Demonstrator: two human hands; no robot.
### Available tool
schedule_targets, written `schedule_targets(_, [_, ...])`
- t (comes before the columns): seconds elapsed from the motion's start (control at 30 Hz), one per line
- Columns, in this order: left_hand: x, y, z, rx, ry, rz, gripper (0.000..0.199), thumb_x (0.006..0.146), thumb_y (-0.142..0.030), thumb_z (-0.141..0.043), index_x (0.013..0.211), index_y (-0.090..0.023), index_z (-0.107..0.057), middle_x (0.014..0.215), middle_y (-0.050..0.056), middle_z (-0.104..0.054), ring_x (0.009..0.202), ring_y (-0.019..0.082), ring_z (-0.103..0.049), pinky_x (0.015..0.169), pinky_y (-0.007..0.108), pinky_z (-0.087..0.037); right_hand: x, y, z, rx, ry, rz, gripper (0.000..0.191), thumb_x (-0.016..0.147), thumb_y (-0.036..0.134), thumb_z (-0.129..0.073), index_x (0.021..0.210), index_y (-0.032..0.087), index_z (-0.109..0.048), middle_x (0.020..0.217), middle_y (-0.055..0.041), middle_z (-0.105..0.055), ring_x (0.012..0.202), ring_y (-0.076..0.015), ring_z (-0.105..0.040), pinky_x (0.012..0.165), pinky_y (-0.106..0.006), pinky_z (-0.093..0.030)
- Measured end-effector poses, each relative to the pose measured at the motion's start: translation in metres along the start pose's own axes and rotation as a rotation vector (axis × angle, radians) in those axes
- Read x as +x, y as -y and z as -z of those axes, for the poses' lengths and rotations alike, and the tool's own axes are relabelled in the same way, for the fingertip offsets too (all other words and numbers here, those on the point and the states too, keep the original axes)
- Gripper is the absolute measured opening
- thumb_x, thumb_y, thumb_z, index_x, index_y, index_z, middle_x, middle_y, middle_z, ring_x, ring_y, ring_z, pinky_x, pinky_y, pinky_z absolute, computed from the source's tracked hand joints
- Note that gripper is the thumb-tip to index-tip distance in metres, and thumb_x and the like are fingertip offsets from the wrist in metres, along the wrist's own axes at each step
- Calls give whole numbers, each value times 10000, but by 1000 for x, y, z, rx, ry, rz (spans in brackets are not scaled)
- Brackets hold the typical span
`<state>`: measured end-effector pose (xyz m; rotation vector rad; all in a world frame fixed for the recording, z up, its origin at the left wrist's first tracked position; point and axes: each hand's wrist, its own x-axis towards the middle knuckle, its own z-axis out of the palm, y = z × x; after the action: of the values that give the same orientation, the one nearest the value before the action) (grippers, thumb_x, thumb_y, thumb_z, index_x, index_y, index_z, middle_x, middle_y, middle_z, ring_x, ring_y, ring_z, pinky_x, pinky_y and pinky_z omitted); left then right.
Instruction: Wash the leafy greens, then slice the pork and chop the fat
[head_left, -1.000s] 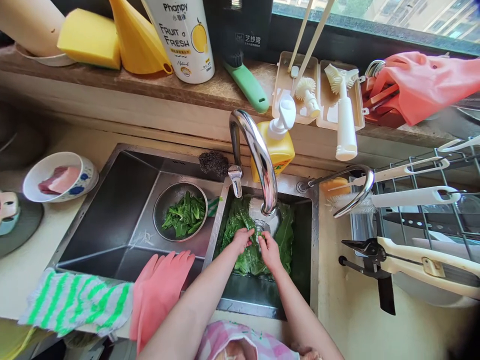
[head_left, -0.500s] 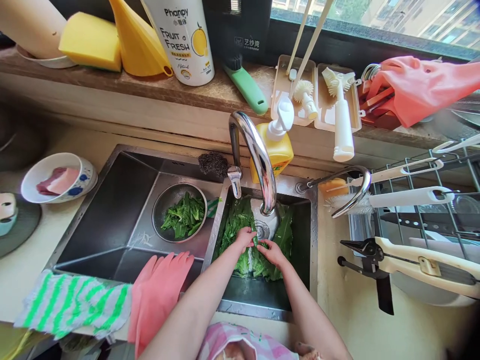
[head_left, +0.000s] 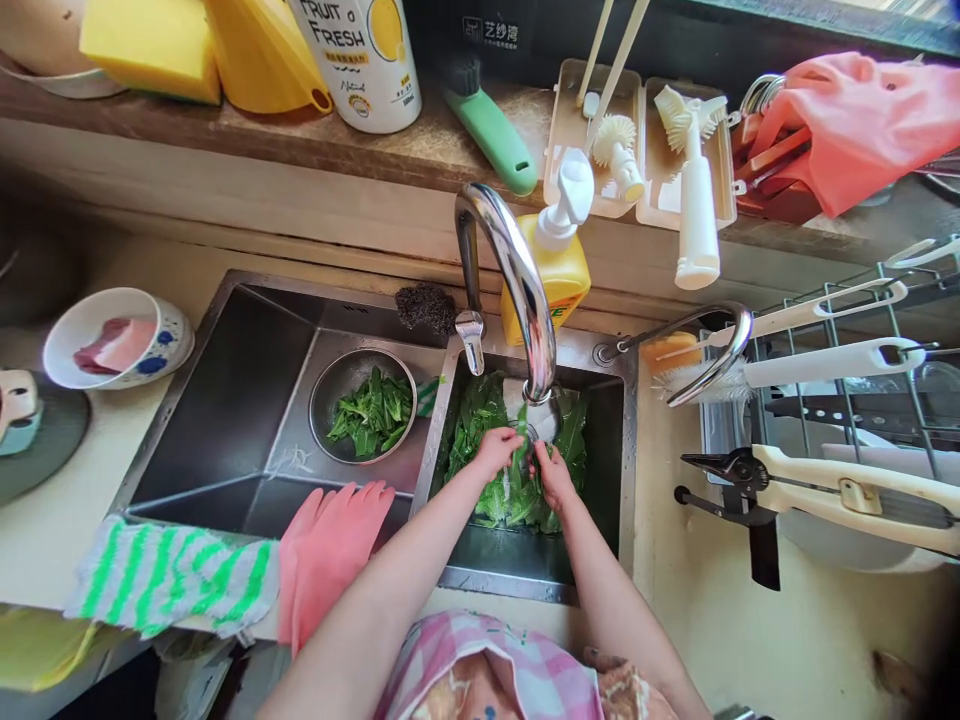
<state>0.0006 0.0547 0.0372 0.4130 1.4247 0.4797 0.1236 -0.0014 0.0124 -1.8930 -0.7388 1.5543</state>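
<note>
Both my hands are over the right sink basin, under the tap. A narrow green leaf rises from the closed fingers of my left hand. My right hand is curled just beside it, its fingertips at the lower part of the leafy greens; their exact hold is partly hidden. More large leafy greens lie in the basin below and around my hands. In the left basin, a round metal bowl holds torn green leaves.
Pink rubber gloves and a striped cloth drape over the front edge. A meat bowl stands left. Right are a wire rack and scissors. A yellow pump bottle stands behind the tap.
My hands have risen slightly toward the tap, and the narrow leaf now stands upright beneath the spout. My right hand has turned more upright. The whole view has tilted downward.
</note>
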Motion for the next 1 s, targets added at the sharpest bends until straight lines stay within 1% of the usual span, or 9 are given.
schedule_targets(0.1, [-12, 9, -12, 148, 76, -70, 143, 625, -108, -648, 764, -136, -631, 614, -16, -588, 613, 110, -545, 618, 207, -427, -1, 8, 4, 144, -55, 6, 397, 672, 527, -567, 873, 185, -554, 702, -13, -633, 586, -132, -559, 519, -231, -433])
schedule_targets(0.23, [-22, 33, -16, 530, 11, -199, 231, 678, -168, -612, 909, -172, -593, 693, 14, -599, 703, 159, -577, 697, 262, -428, -2, 11, 28, 188, -242, 29, 385, 676, 517, -550, 868, 186, -507, 775, -31, -631, 684, -152, -575, 569, -245, -446])
schedule_targets(0.3, [-26, 49, -18, 659, 24, -161, 265, 593, -160, -692, 835, -181, -588, 697, 20, -585, 763, 200, -586, 735, 293, -426, -6, 13, 38, 210, -285, 40, 360, 677, 505, -549, 858, 199, -490, 756, -25, -621, 674, -155, -578, 570, -255, -451])
schedule_targets(0.4, [-28, 67, -23, 728, 69, -76, 339, 423, -9, -734, 655, -184, -561, 636, 8, -548, 836, 258, -582, 785, 334, -414, -16, 19, 42, 306, -222, 12, 334, 655, 464, -596, 848, 217, -480, 691, 0, -597, 597, -148, -575, 550, -269, -461])
schedule_targets(0.5, [-26, 61, -19, 711, 101, -51, 296, 442, 47, -686, 584, -172, -547, 578, -1, -513, 803, 252, -585, 765, 338, -422, -28, 28, 41, 387, -161, -13, 348, 628, 431, -644, 853, 220, -484, 658, 19, -580, 546, -139, -570, 513, -263, -457])
schedule_targets(0.6, [-26, 34, -1, 633, 170, -53, 214, 552, -57, -687, 714, -164, -597, 630, -5, -536, 690, 180, -578, 664, 288, -452, -34, 35, 45, 407, -175, 4, 366, 625, 438, -656, 865, 216, -492, 648, 21, -584, 535, -138, -570, 496, -255, -452])
schedule_targets(0.77, [-32, 6, 21, 11, 356, -46, 314, 677, -279, -671, 958, -174, -580, 843, 21, -591, 686, 98, -556, 638, 227, -461, -31, 32, 43, 393, -84, -47, 384, 640, 481, -631, 886, 212, -511, 692, -5, -628, 587, -151, -597, 547, -265, -478])
schedule_targets(0.87, [-26, 20, 10, -3, 236, 66, 260, 705, -262, -654, 941, -175, -588, 890, 31, -601, 675, 83, -559, 657, 233, -461, -22, 18, 31, 236, 86, -160, 363, 655, 499, -592, 838, 187, -559, 681, -20, -641, 582, -147, -591, 555, -266, -476])
schedule_targets(1.0, [-7, 43, -9, 153, 32, 170, 196, 730, -226, -623, 901, -147, -570, 657, -1, -565, 482, 67, -482, 530, 222, -431, -7, -5, 18, 90, 159, -205, 324, 615, 463, -617, 704, 152, -595, 605, -17, -628, 543, -144, -559, 550, -274, -455])
